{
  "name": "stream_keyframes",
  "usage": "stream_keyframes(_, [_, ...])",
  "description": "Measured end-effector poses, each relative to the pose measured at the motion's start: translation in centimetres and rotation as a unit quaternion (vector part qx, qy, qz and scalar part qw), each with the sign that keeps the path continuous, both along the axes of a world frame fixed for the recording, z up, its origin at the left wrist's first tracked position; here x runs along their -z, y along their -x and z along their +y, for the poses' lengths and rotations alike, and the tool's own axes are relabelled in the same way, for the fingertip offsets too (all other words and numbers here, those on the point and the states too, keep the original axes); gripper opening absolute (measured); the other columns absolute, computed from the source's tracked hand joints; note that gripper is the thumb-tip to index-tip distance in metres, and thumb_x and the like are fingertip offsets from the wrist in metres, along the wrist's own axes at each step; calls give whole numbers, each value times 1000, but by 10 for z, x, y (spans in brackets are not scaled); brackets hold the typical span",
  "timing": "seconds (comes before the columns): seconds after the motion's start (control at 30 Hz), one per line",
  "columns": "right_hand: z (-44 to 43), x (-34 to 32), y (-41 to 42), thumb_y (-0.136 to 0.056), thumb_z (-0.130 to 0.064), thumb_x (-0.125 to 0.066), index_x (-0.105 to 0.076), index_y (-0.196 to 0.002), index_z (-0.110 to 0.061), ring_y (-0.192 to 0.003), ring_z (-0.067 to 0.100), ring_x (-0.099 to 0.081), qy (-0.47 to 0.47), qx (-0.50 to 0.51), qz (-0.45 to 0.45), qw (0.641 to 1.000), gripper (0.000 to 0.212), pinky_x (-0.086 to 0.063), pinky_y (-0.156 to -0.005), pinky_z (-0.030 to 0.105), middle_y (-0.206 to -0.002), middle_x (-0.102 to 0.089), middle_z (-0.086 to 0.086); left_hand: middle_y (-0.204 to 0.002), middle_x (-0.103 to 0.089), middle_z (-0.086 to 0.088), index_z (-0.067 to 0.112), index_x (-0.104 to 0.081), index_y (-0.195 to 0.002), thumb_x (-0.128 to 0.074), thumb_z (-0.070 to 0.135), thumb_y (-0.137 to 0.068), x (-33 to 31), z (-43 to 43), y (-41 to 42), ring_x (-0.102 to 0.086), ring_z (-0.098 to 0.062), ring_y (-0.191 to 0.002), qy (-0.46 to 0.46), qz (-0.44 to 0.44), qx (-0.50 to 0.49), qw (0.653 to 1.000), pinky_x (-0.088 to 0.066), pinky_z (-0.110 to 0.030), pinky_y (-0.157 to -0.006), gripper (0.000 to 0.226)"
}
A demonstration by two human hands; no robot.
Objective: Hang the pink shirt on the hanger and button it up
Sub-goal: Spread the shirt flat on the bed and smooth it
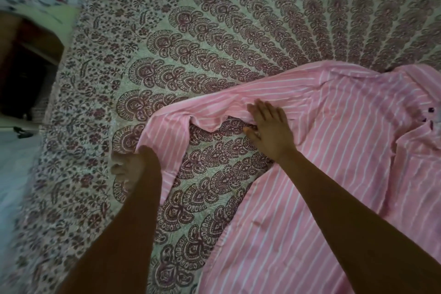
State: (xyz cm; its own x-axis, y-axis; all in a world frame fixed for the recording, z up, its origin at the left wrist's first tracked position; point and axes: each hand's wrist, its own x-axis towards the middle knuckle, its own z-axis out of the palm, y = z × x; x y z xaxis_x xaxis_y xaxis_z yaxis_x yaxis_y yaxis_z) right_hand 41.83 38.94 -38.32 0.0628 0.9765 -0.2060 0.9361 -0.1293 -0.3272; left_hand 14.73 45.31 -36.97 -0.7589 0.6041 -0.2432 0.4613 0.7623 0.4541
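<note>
Evidently hanging and buttoning are both waiting: the pink shirt (334,150) is lying near right on the bedspread (191,31), the right hand (269,131) pressing it flat-fingered; the left hand (128,169), blurred at the cuff, cannot be read.

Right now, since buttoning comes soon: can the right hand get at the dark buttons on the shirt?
Probably yes. The right hand lies flat on the pink shirt, holding nothing, and only open fabric lies between it and the dark buttons; nothing covers them.

We see a bed (191,31) with a mandala-print spread, dark wooden furniture (21,67) at left, and pale floor (14,162) at lower left, all dimly lit.
</note>
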Motion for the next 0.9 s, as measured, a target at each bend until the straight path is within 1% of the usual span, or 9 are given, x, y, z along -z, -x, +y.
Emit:
stream_keyframes(0.13, [15,-3,19,-92,-25,-45,-25,-144,-20,-137,31,-30,-22,-5,-34,999,56,-22,-111,46,-151,-28,10,-142,-39,-15,6,-32,-136,-57,34,-80,-1,-4,1,-42,-32,-129,82,-197,-13,977,-37,-42,-104,67])
stream_keyframes(0.27, [35,-10,37,-91,-11,-46,-42,-133,-18,-118,32,-48,3,26,-81,996,43,-36,-97,42,-132,-48,8,-132,-48,-23,-2,-39,-131,-73,28,-75,-8,-8,20,-48,-36,-121,127,-75,45,988,-42,-46,-99,72])
stream_keyframes(0.33, [39,-11,40,-90,-8,-46,-43,-131,-16,-115,32,-49,10,38,-89,995,42,-38,-95,42,-129,-49,10,-140,-32,-26,5,-25,-140,-77,36,-71,-11,-8,29,-32,-42,-130,151,-23,73,986,-32,-54,-105,92])
stream_keyframes(0.4, [39,-11,42,-88,-5,-47,-40,-132,-14,-115,35,-49,2,29,-80,996,46,-39,-94,44,-132,-46,11,-143,-23,-29,13,-16,-143,-80,38,-67,-13,-9,35,-28,-48,-130,142,-39,45,988,-32,-59,-105,103])
stream_keyframes(0.53, [40,-12,46,-88,-3,-44,-43,-132,-14,-115,34,-51,7,25,-85,996,45,-39,-95,44,-134,-48,10,-122,-55,-21,-2,-42,-124,-80,19,-69,-10,-11,40,-60,-38,-104,61,-179,44,981,-53,-47,-85,70])
stream_keyframes(0.63, [43,-17,46,-90,-6,-43,-55,-122,-14,-107,31,-58,-1,40,-94,995,35,-42,-91,38,-121,-60,9,-108,-63,-17,0,-55,-113,-72,13,-77,-19,0,65,-62,-36,-100,55,-341,93,934,-53,-46,-82,42])
stream_keyframes(0.7, [45,-22,43,-89,-9,-46,-62,-116,-17,-101,30,-61,-31,44,-59,997,32,-42,-89,35,-116,-65,7,-107,-65,-20,3,-56,-113,-69,18,-78,-32,9,94,-63,-38,-98,108,-412,155,891,-53,-51,-83,40])
stream_keyframes(0.8, [42,-30,36,-89,-17,-48,-64,-113,-20,-100,27,-61,-58,35,-10,998,29,-40,-97,36,-114,-67,4,-102,-67,-22,8,-57,-107,-68,26,-74,-51,27,139,-68,-39,-87,155,-412,192,877,-56,-55,-73,39])
stream_keyframes(0.9, [35,-32,32,-91,-27,-46,-63,-116,-23,-102,28,-59,-22,21,-21,999,30,-35,-100,38,-108,-68,9,-84,-67,-20,2,-56,-102,-66,23,-73,-70,38,166,-70,-27,-63,187,-390,171,885,-58,-35,-55,37])
